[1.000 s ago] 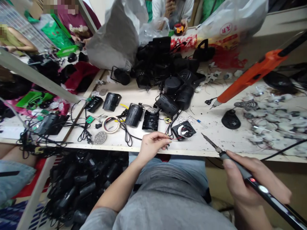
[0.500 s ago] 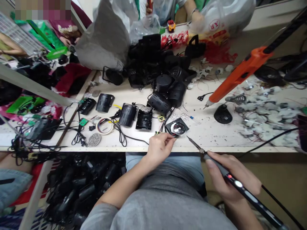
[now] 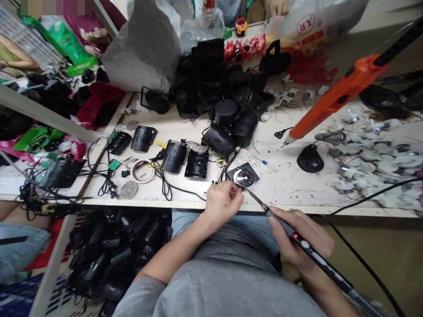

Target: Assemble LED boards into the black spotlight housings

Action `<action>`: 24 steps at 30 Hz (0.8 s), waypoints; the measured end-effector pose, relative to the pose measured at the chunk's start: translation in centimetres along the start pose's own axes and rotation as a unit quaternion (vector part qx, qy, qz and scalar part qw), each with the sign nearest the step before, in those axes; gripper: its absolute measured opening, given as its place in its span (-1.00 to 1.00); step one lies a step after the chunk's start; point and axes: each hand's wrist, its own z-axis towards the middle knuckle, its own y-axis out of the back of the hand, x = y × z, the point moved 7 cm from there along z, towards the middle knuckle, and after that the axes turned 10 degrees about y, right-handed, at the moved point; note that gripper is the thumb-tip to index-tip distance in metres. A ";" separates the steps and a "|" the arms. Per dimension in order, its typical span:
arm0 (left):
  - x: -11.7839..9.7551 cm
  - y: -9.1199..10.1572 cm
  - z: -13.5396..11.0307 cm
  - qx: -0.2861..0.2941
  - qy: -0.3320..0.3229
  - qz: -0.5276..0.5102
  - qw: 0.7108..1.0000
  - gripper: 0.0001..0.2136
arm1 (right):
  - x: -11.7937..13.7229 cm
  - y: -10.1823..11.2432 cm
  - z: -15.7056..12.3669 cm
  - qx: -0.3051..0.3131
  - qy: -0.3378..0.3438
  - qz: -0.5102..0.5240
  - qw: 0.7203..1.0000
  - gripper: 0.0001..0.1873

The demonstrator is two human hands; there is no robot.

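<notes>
My right hand (image 3: pixel 302 233) grips a soldering iron (image 3: pixel 307 248) with a dark handle and a small red light. Its tip points up and left, close to the fingers of my left hand (image 3: pixel 224 200). Those fingers are pinched together at the table's front edge, and what lies between them is too small to make out. Just beyond them is a round black part with a white crescent (image 3: pixel 243 178), lying on a dark square plate (image 3: pixel 255 171). Thin wires and a small circuit board (image 3: pixel 220 163) are close by.
An orange electric screwdriver (image 3: pixel 333 99) hangs at the right. Black cylindrical housings (image 3: pixel 174 156) stand left of the plate, with more piled behind. Small white motor-like parts (image 3: pixel 373 158) cover the right side. A tape roll (image 3: pixel 142 171) lies left. Across the table, another person's hand (image 3: pixel 279 6) shows.
My right hand has moved left, bringing the soldering iron's tip close to my left fingers and the round black part. My left hand stays pinched in nearly the same place.
</notes>
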 end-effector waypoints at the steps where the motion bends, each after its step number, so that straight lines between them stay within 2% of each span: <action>1: 0.1 -0.1 0.0 0.003 0.004 -0.001 1.000 -0.85 | -0.1 -0.3 -0.1 0.000 0.002 0.007 1.000 -0.76; 7: 0.4 -0.3 0.2 0.024 0.034 -0.003 0.999 -0.85 | -0.4 -1.2 -0.4 -0.009 0.009 0.021 1.000 -0.76; 14: 0.4 -0.4 0.3 0.028 0.026 -0.019 0.999 -0.86 | -0.4 -1.6 -0.4 -0.005 0.019 0.018 1.000 -0.75; 24: 0.3 -0.4 0.4 0.024 0.024 -0.024 0.999 -0.86 | -0.2 -1.6 0.2 0.033 0.013 0.020 0.999 -0.75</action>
